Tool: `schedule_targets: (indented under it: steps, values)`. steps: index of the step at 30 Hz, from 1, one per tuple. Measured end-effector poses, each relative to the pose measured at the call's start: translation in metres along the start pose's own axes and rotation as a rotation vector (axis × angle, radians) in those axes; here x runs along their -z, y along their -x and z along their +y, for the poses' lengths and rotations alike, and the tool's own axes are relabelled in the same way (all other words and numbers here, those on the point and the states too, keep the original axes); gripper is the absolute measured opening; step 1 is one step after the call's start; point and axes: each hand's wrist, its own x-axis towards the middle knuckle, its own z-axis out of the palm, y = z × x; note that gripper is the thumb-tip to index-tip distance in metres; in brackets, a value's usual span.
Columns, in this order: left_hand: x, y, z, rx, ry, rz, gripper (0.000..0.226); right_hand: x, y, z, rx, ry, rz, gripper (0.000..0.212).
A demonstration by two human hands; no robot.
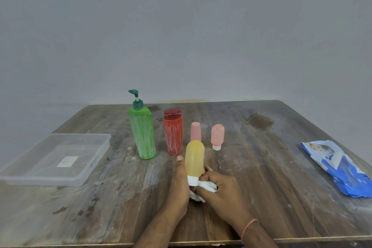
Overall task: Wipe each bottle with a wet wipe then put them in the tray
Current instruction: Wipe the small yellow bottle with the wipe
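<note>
I hold the small translucent yellow squeeze bottle [194, 157] upside down, white cap toward me, near the middle of the worn wooden desk [261, 167]. My left hand [179, 183] cradles it from the nine o'clock side, thumb up along its wall and fingers curled behind it, while my right hand [219, 187] bunches the crumpled white wet wipe [207, 186] against the cap, fingers closed around the cloth. Beyond the yellow bottle, toward twelve o'clock, the other bottles stand streaked with white: the tall green pump bottle [142, 133] at about eleven o'clock, the red flip-cap bottle [173, 132] just beside it, then the small pink capped bottle [195, 131] and the pink inverted tube bottle [217, 136] at one o'clock. The clear plastic tray [96, 159] sits at nine o'clock, well apart from my hands, and I see no bottle in it; I judge I am working on the first one. The blue wet wipe packet [338, 169] lies at three o'clock near the desk edge. The risks I see: a wet, smooth bottle could squirt out of my left hand if I squeeze while rubbing hard, and it would roll into the small pink bottles, which stand close and look easy to topple. Carrying it toward nine o'clock, my forearm could clip the tall pump bottle. The wipe may also miss the side hidden under my left palm.
</note>
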Motion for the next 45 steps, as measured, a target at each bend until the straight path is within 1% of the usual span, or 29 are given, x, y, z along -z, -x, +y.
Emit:
schedule_targets:
  steps: [1, 2, 4, 6, 9, 13, 15, 16, 18, 20, 25, 26, 29, 32, 36, 41, 45]
  values:
    - [-0.003, -0.001, -0.004, -0.007, 0.001, -0.006, 0.064, 0.000, -0.001, 0.001, -0.002, 0.019, 0.006, 0.011]
    - [-0.003, -0.004, -0.006, -0.019, 0.019, 0.013, 0.065, -0.001, -0.002, 0.001, -0.003, 0.008, 0.014, 0.014]
    - [-0.004, -0.005, -0.008, -0.020, 0.038, 0.012, 0.069, -0.001, -0.002, 0.003, 0.011, -0.034, 0.007, 0.006]
    - [-0.001, -0.004, -0.008, -0.038, 0.044, 0.016, 0.067, 0.001, -0.002, 0.002, 0.027, -0.076, -0.002, 0.010]
    - [0.003, -0.001, -0.005, -0.132, -0.027, -0.027, 0.063, 0.003, 0.000, 0.003, 0.022, -0.120, -0.016, 0.013]
    - [0.004, -0.001, -0.004, -0.135, 0.054, -0.088, 0.074, 0.003, 0.000, -0.001, -0.001, -0.100, 0.012, 0.016]
    - [0.001, -0.003, -0.003, -0.107, 0.113, -0.135, 0.081, 0.004, 0.000, -0.001, -0.012, -0.035, 0.030, 0.014]
    - [0.002, -0.002, -0.002, -0.092, 0.147, -0.144, 0.080, 0.004, 0.000, -0.001, -0.024, -0.001, 0.037, 0.012]
    - [0.005, -0.002, -0.002, -0.064, 0.217, -0.177, 0.071, 0.003, -0.001, 0.001, -0.036, 0.054, 0.050, 0.009]
    - [0.007, -0.003, -0.002, -0.035, 0.292, -0.236, 0.065, 0.001, -0.002, 0.005, -0.041, 0.077, 0.071, 0.017]
    - [0.006, -0.004, -0.001, -0.025, 0.310, -0.204, 0.064, 0.003, -0.002, 0.009, -0.041, 0.047, 0.069, 0.012]
    - [0.005, -0.005, -0.001, -0.022, 0.302, -0.185, 0.066, 0.002, -0.003, 0.009, -0.043, 0.051, 0.067, 0.012]
    - [0.004, -0.008, -0.001, -0.013, 0.299, -0.196, 0.082, 0.003, -0.004, 0.010, -0.052, 0.052, 0.078, 0.015]
    - [0.005, -0.008, -0.002, -0.016, 0.299, -0.187, 0.068, 0.003, -0.003, 0.010, -0.066, 0.057, 0.087, 0.012]
    - [0.007, -0.008, -0.002, -0.009, 0.337, -0.207, 0.066, 0.003, -0.004, 0.010, -0.104, 0.070, 0.101, 0.012]
    - [0.007, -0.006, -0.002, -0.024, 0.332, -0.213, 0.061, 0.004, -0.003, 0.010, -0.107, 0.060, 0.103, 0.010]
    - [0.006, -0.006, -0.002, -0.036, 0.343, -0.187, 0.055, 0.003, -0.003, 0.010, -0.096, 0.052, 0.105, 0.018]
